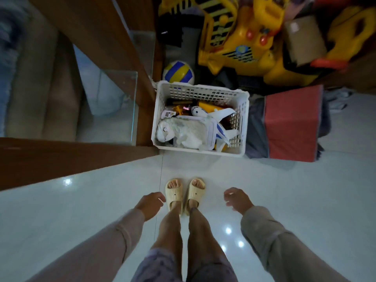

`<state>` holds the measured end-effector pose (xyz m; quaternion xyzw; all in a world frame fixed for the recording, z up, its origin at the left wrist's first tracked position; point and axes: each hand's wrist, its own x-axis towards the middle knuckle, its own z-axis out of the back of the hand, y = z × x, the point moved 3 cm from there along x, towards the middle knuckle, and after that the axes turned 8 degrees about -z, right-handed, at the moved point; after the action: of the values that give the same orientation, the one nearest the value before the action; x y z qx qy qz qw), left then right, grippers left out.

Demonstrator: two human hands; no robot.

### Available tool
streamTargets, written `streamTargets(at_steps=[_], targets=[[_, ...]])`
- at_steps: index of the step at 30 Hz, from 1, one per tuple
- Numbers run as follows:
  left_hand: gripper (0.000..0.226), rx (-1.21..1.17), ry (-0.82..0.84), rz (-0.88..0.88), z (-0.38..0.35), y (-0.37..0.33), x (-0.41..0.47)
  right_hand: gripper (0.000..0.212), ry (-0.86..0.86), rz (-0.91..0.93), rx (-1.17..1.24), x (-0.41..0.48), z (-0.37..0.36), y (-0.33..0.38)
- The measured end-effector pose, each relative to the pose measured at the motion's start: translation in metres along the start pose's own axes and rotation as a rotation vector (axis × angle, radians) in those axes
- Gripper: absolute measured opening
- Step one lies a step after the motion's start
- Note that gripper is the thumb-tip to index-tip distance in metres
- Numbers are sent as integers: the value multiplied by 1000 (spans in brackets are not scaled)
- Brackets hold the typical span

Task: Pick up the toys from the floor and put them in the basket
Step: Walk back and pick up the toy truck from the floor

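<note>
White slatted basket [243, 119] on the tiled floor [305, 190] at twelve o'clock of the slippered feet [184, 194], plush rabbit [183, 132] and toy airplane [215, 119] inside, left hand [151, 204] and right hand [238, 199] empty, fingers loosely spread

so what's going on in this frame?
A person stands in slippers on the tiled floor, facing a white basket. The left hand and right hand both hang open and empty. The basket already holds a plush rabbit, a toy airplane and other toys. A ball sits behind the basket beside a large yellow ride-on toy. No toys lie on the open floor in view.
</note>
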<state>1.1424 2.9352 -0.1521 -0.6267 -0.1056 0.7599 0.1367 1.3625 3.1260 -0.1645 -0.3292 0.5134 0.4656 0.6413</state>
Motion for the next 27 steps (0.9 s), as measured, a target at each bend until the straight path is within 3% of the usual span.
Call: streamTargets(at_steps=[4,8,13,16,19,22,24,27], targets=[[28,-32,-81,-73,7,0,-56,15,17,52,45,-75,4,-22],[25,-21,-148,-31,17,23,-93,14,-8,167,142,-134,4,-27],[26,-143,-237,24,28,50,-125,7,-105,357,-45,-171,4,-39],[30,-377,-273,15,32,52,-147,6,-90,371,-116,-172,15,-46],[29,-857,-281,-27,29,46,-177,10,-58,330,-128,-161,33,-45],[27,-1252,-425,-163,7,43,-207,11,10,237,-157,-142,49,-33],[25,-1307,-556,-172,-23,49,-221,10,19,196,-244,-132,55,-25],[23,-1316,-653,-31,-86,69,-224,10,-5,234,-465,-122,52,-10]])
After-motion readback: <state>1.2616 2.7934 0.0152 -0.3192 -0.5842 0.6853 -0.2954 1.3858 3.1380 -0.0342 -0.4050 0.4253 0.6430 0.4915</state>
